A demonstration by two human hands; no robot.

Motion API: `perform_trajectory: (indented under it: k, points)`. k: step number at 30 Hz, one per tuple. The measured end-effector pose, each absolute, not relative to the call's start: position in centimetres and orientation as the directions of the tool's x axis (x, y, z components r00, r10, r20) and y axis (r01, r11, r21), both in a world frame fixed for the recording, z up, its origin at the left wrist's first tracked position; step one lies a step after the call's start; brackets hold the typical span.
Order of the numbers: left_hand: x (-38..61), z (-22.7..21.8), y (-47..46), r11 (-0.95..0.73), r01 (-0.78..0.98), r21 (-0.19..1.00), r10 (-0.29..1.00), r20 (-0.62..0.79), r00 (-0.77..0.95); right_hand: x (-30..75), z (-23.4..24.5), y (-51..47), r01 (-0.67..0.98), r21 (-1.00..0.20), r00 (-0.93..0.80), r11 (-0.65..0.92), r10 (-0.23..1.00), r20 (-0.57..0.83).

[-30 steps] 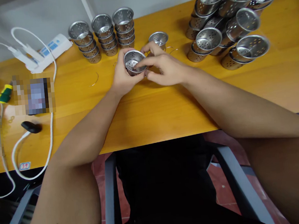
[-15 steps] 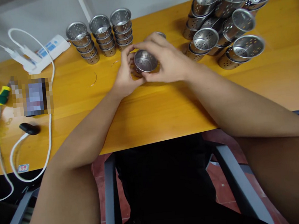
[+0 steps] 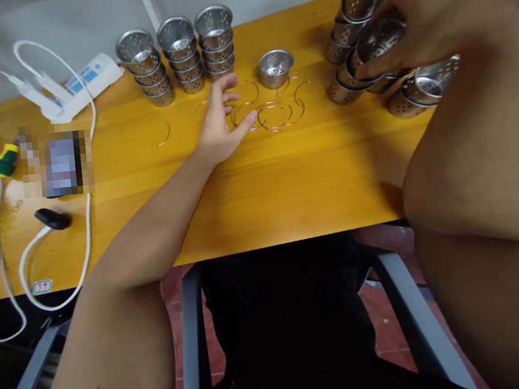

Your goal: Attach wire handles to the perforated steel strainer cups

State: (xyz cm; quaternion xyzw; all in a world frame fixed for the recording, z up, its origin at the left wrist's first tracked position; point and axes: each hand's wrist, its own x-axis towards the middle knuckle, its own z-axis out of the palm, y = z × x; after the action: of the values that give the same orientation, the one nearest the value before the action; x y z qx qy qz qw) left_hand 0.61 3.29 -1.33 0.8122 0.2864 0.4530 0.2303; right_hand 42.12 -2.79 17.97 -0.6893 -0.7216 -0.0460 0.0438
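My left hand (image 3: 222, 124) hovers over the table with fingers apart and nothing in it. Just right of its fingertips lie several thin curved wire pieces (image 3: 275, 115). A single perforated metal cup (image 3: 276, 70) stands upright behind the wires. At the right, my right hand (image 3: 426, 22) has its thumb and fingers around the rim of another perforated metal cup (image 3: 380, 41), at the top of a leaning stack (image 3: 345, 88). My forearm and hand cover part of the cups behind.
Three stacks of perforated cups (image 3: 179, 56) stand near the wall. Farther left are a white power strip (image 3: 90, 79) with cables, a green-yellow handle (image 3: 6, 161), a blurred-out phone (image 3: 62, 163) and a black oval object (image 3: 52, 218). One loose wire (image 3: 166, 134) lies alone.
My right hand has moved from the middle to the stacked cups at the right, and the cup between my hands is gone from there. My left hand is now empty; the wires have come into view.
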Motion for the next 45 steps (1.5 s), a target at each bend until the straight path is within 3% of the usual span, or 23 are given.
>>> perform_trajectory:
  k: [3,7,9,11,13,17,21,24,28,32,35,38,42,45]
  points:
    - [0.6,-1.5,3.4,-0.735,0.272,0.621,0.671,0.609,0.422,39.5,19.0,-4.1,0.997,0.081,0.002,-0.006,0.999,0.052]
    - [0.6,-1.7,3.6,-0.742,0.267,0.615,0.663,0.615,0.426,37.4,20.4,-6.1,1.0,0.018,0.019,-0.02,1.0,0.007]
    - [0.8,-1.9,3.7,-0.74,0.25,0.624,0.666,0.63,0.399,36.3,20.1,-6.4,0.993,-0.093,-0.062,0.079,0.983,0.172]
    - [0.9,-2.1,3.9,-0.733,0.238,0.637,0.676,0.645,0.357,34.6,18.9,-6.1,0.94,-0.183,-0.186,0.29,0.879,0.438]
    - [1.0,-2.1,4.1,-0.73,0.231,0.644,0.681,0.655,0.328,32.6,16.9,-5.0,0.877,-0.171,-0.318,0.448,0.811,0.492]
    - [1.1,-1.9,4.2,-0.713,0.218,0.667,0.699,0.648,0.301,29.8,11.3,-1.6,0.874,-0.22,-0.332,0.434,0.863,0.381]
    - [1.1,-1.9,4.2,-0.692,0.231,0.684,0.72,0.629,0.294,29.7,8.2,0.8,0.887,-0.308,-0.236,0.345,0.911,0.339]
    - [1.0,-2.2,4.5,-0.709,0.243,0.662,0.705,0.646,0.292,29.8,8.7,0.3,0.851,-0.365,-0.225,0.378,0.889,0.399]
    - [0.7,-1.6,4.5,-0.732,0.239,0.638,0.679,0.656,0.33,28.4,11.2,-2.8,0.693,-0.406,-0.374,0.596,0.778,0.504]
    - [0.6,-0.3,3.7,-0.735,0.226,0.64,0.67,0.632,0.389,26.1,13.0,-5.8,0.564,-0.457,-0.562,0.688,0.725,0.399]
    - [0.4,0.4,3.3,-0.754,0.26,0.603,0.655,0.66,0.368,25.8,13.4,-6.3,0.569,-0.492,-0.543,0.659,0.75,0.377]
    - [-0.3,0.9,3.5,-0.727,0.281,0.626,0.686,0.663,0.3,27.0,12.7,-5.2,0.599,-0.474,-0.487,0.646,0.763,0.424]
    - [-1.4,0.8,4.7,-0.624,0.218,0.75,0.779,0.576,0.247,28.4,10.0,-3.1,0.585,-0.381,-0.654,0.716,0.694,0.301]
    - [-1.4,-0.5,6.3,-0.608,0.196,0.769,0.792,0.569,0.222,27.4,8.1,-2.4,0.564,-0.376,-0.675,0.735,0.673,0.303]
